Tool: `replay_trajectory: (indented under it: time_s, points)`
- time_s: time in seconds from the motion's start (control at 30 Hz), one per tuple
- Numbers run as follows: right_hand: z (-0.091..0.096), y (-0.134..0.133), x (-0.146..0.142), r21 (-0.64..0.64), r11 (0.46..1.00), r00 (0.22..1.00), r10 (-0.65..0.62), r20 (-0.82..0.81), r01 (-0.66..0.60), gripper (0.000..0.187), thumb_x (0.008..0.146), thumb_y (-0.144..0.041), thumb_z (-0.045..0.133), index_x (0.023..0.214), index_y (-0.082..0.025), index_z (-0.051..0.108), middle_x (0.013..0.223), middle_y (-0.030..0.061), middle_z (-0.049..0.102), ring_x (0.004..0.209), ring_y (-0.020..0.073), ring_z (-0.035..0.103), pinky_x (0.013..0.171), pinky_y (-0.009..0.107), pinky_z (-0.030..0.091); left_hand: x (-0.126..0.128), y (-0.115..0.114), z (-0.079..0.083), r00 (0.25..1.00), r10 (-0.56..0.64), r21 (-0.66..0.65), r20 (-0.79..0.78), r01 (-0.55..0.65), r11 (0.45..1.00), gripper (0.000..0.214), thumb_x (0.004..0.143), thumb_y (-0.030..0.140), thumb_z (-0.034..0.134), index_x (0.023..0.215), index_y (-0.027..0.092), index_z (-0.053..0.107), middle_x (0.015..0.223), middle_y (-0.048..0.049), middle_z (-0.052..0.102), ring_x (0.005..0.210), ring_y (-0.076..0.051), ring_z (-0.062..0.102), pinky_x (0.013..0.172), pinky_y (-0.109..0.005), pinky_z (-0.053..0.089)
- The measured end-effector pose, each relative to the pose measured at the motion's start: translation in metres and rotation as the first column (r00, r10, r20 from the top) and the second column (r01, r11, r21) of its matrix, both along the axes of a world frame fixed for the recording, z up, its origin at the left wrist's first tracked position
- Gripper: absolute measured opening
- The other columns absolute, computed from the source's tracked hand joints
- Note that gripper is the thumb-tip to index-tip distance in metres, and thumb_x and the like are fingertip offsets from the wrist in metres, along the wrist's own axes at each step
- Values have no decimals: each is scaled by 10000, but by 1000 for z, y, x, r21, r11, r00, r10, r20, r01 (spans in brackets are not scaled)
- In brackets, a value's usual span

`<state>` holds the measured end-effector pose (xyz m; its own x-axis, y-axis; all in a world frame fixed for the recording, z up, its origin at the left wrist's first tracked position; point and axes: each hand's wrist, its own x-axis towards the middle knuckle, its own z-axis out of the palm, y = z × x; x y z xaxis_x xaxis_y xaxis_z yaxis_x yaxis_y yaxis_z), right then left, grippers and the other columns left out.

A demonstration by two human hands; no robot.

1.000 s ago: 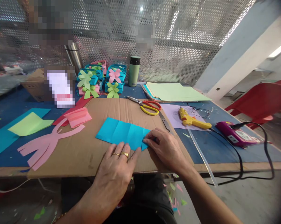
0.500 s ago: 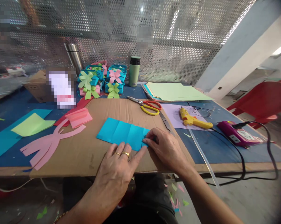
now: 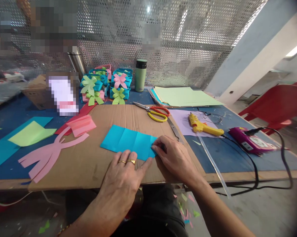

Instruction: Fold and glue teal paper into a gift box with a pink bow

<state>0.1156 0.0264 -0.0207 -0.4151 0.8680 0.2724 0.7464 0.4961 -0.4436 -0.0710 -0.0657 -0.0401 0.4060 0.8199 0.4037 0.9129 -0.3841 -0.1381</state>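
Observation:
A creased sheet of blue paper (image 3: pixel 128 140) lies on the brown cardboard (image 3: pixel 89 158), several fold lines running across it. My left hand (image 3: pixel 125 174), with rings on two fingers, rests its outstretched fingertips on the paper's near edge. At the right end, my right hand (image 3: pixel 174 158) pinches the paper's corner between thumb and fingers, partly hiding it. Beyond the paper are scissors (image 3: pixel 155 112) with red and yellow handles, and a metal ruler-like strip (image 3: pixel 173 128). Pink cut-paper strips (image 3: pixel 48 151) and a folded pink paper (image 3: pixel 82 125) lie to the left.
A yellow glue gun (image 3: pixel 204 126) with a clear glue stick (image 3: pixel 214 164) lies right, its cord near a purple power socket (image 3: pixel 249 141). At the back stand paper-flower boxes (image 3: pixel 120 84), a green bottle (image 3: pixel 140 76) and stacked paper sheets (image 3: pixel 185 96).
The view has shifted slightly. Both hands stay at the blue paper in nearly the same places; the left thumb is a little lower against the paper's edge.

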Motion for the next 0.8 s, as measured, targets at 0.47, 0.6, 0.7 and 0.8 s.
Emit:
replay_trajectory:
  time_s: [0.47, 0.6, 0.7, 0.8]
  points:
    - [1, -2, 0, 29, 1000, 1000, 2, -9, -2, 51, 937, -204, 560, 895, -212, 588, 856, 13, 640, 761, 166, 589, 662, 292, 381, 1, 1, 5, 999, 39, -48, 2, -39, 998, 540, 926, 82, 527, 1376, 374, 588, 1151, -158, 611, 1058, -316, 564, 882, -507, 476]
    - [-1, -19, 3, 216, 976, 994, 33, -105, -9, 157, 994, -149, 444, 946, -184, 590, 927, 67, 613, 823, 180, 575, 718, 316, 440, -1, 2, 6, 999, 30, -73, -16, -32, 997, 529, 928, 112, 556, 1379, 387, 582, 1142, -156, 627, 1035, -321, 581, 861, -513, 486]
    - [-4, -37, 8, 385, 921, 994, 92, -58, -63, 187, 1008, -152, 440, 1022, -177, 625, 1023, 107, 618, 924, 215, 560, 787, 370, 466, -1, 2, 7, 999, 36, -79, -20, -38, 996, 526, 928, 133, 568, 1388, 388, 572, 1162, -160, 632, 1046, -331, 585, 859, -519, 487]
    - [-7, -49, 13, 421, 892, 986, 148, 73, -165, 205, 1003, -229, 516, 1166, -151, 614, 1175, 139, 617, 1077, 262, 549, 888, 434, 472, 0, 2, 7, 998, 48, -73, -27, -50, 996, 517, 929, 132, 567, 1374, 394, 585, 1169, -156, 636, 1054, -330, 585, 873, -523, 482]
